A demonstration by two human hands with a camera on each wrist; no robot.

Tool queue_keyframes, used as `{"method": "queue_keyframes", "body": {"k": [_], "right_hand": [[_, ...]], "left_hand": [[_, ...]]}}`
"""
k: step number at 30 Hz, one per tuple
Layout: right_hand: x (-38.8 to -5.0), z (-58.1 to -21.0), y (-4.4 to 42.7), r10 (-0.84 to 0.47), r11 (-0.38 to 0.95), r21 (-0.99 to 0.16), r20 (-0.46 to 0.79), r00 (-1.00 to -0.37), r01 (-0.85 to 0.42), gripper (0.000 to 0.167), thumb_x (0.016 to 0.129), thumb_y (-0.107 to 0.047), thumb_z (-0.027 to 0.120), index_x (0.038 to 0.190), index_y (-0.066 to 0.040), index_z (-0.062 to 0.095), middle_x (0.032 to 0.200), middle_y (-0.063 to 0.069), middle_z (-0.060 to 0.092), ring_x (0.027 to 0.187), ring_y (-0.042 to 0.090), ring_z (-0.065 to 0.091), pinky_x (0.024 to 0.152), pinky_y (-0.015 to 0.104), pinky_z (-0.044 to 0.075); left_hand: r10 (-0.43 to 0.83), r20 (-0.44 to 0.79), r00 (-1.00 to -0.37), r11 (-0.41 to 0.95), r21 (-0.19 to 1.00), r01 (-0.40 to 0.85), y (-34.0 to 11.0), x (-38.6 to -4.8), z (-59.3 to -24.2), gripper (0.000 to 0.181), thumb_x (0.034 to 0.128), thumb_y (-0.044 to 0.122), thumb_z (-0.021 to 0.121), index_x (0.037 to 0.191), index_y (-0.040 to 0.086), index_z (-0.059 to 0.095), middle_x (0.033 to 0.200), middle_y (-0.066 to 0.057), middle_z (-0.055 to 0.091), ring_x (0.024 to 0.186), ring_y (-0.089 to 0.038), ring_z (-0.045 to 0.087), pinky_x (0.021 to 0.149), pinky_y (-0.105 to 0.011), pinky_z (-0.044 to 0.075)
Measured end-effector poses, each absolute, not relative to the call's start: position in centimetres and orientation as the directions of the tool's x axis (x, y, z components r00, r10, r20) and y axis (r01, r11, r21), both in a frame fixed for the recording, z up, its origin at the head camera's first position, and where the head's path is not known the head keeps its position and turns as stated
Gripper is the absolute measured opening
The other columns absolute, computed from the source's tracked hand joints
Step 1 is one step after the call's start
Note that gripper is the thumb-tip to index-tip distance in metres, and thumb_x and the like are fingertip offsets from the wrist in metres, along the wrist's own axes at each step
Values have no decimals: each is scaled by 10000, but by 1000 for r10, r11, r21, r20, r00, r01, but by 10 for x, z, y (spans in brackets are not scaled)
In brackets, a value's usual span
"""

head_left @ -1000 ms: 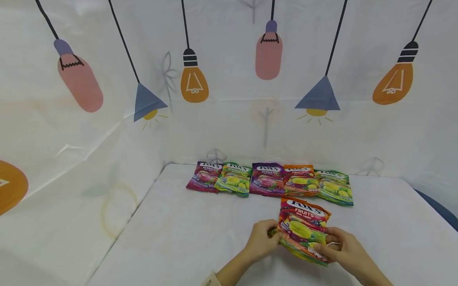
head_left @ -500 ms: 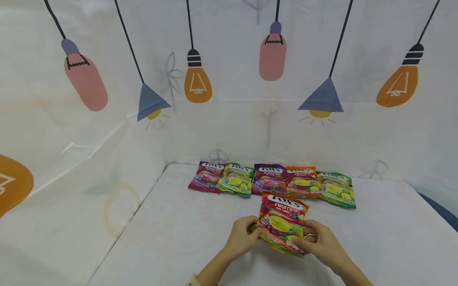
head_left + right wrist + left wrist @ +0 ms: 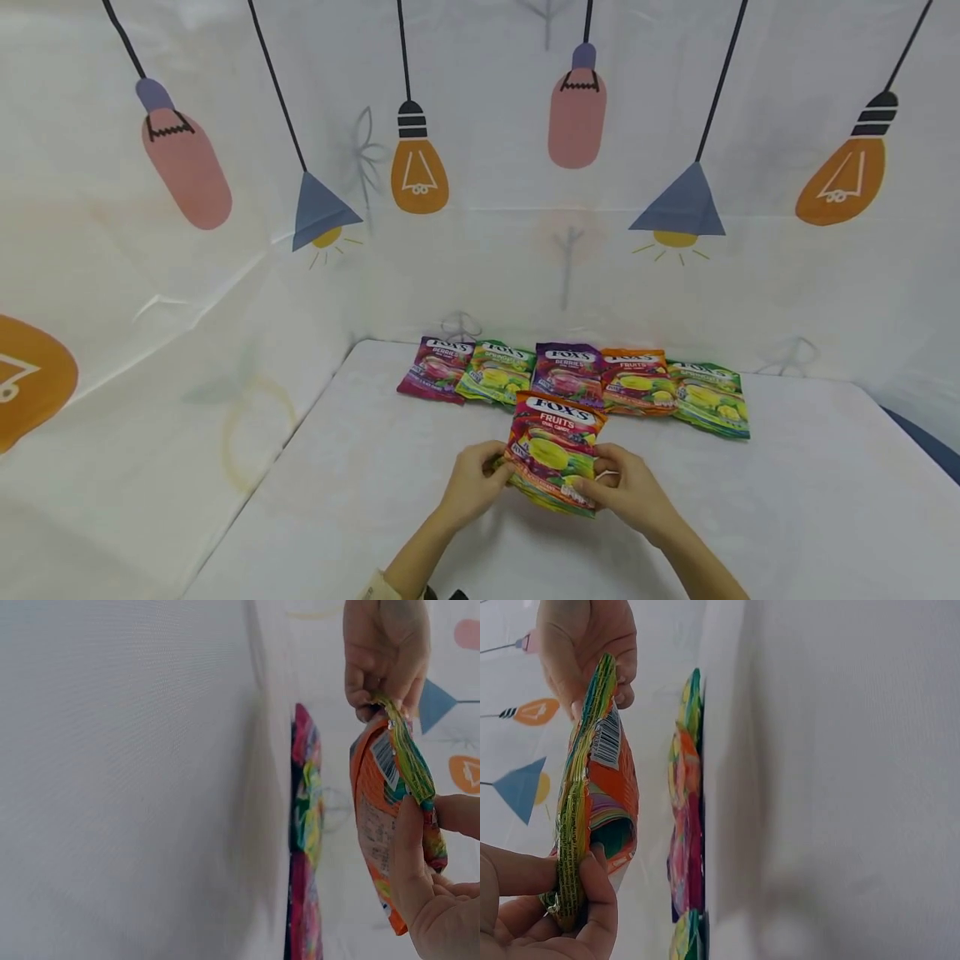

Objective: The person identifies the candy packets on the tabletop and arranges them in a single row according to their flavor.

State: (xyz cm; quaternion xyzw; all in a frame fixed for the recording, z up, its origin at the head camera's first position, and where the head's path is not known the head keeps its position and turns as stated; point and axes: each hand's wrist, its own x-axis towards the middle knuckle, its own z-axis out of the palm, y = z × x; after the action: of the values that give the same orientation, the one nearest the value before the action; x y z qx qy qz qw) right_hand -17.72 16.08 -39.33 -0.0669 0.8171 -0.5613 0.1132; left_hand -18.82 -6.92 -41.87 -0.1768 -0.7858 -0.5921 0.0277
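Above the table, an orange and red FOX'S Fruits candy bag (image 3: 551, 450) is held tilted up between both hands, its printed front toward the head camera. My left hand (image 3: 474, 483) pinches the bag's lower left edge between thumb and fingers. On the opposite side, my right hand (image 3: 630, 492) grips the lower right edge, thumb on the front. The left wrist view shows the bag's yellow-green bottom seam (image 3: 574, 840) and the barcode on its back. In the right wrist view the orange back of the bag (image 3: 371, 787) shows above the right fingers.
Along the back of the white table (image 3: 360, 467) lies a row of candy bags: a purple Berries bag (image 3: 438, 371), a green bag (image 3: 495, 373), another purple bag (image 3: 567, 375), an orange Fruits bag (image 3: 637, 383) and a green bag (image 3: 708, 400). A lamp-printed white sheet (image 3: 487, 275) hangs behind.
Both hands have moved left and a little farther from me with the Fruits bag. It now overlaps the lower part of the middle purple bag in the head view. The row has stayed put.
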Motion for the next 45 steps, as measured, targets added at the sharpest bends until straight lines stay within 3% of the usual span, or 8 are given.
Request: {"method": "queue_keyframes", "body": {"k": [10, 16, 23, 34, 40, 45], "right_hand": [[-195, -402, 138, -242, 353, -935, -55, -969, -35, 640, 827, -163, 718, 1273, 168, 399, 984, 160, 599, 765, 177, 615, 634, 323, 544], [-207, -407, 120, -247, 356, -931, -14, -969, -78, 575, 814, -138, 724, 1237, 142, 454, 946, 150, 601, 744, 168, 600, 623, 309, 531], [-215, -412, 101, -268, 340, -934, 13, -963, -107, 536, 810, -112, 720, 1215, 136, 471, 892, 124, 598, 706, 151, 585, 603, 293, 523], [-228, -421, 72, -292, 280, -952, 37, -956, -123, 502, 818, -60, 691, 1209, 152, 458, 892, 152, 602, 689, 143, 584, 586, 296, 533], [-231, -425, 62, -353, 255, -940, 128, -927, -227, 531, 798, -148, 713, 1156, 157, 469, 849, 124, 573, 699, 139, 579, 606, 294, 532], [-233, -425, 45, -347, 286, -944, 60, -936, -166, 548, 792, -90, 710, 1206, 160, 453, 892, 143, 574, 731, 160, 569, 638, 309, 531]], "left_hand": [[174, 248, -953, 224, 932, 284, -89, -199, -421, 157, 857, -34, 591, 979, -123, 635, 853, -189, 659, 679, -133, 589, 593, -211, 502], [130, 227, -965, 249, 935, 253, -104, -203, -422, 177, 869, -22, 587, 1004, -128, 629, 882, -188, 656, 711, -157, 593, 637, -322, 537], [72, 245, -967, 264, 930, 255, -120, -207, -427, 165, 853, -37, 594, 981, -132, 635, 868, -198, 659, 706, -173, 598, 609, -212, 499], [-39, 253, -967, 337, 914, 226, -140, -215, -431, 152, 815, -97, 588, 953, -122, 646, 859, -198, 667, 720, -199, 618, 634, -207, 504], [-62, 215, -975, 328, 926, 184, -151, -210, -431, 144, 836, -93, 574, 959, -133, 638, 856, -190, 657, 711, -169, 593, 621, -236, 510], [-95, 211, -973, 345, 924, 167, -163, -205, -427, 150, 837, -98, 571, 964, -146, 633, 868, -207, 655, 724, -173, 595, 628, -225, 504]]}}
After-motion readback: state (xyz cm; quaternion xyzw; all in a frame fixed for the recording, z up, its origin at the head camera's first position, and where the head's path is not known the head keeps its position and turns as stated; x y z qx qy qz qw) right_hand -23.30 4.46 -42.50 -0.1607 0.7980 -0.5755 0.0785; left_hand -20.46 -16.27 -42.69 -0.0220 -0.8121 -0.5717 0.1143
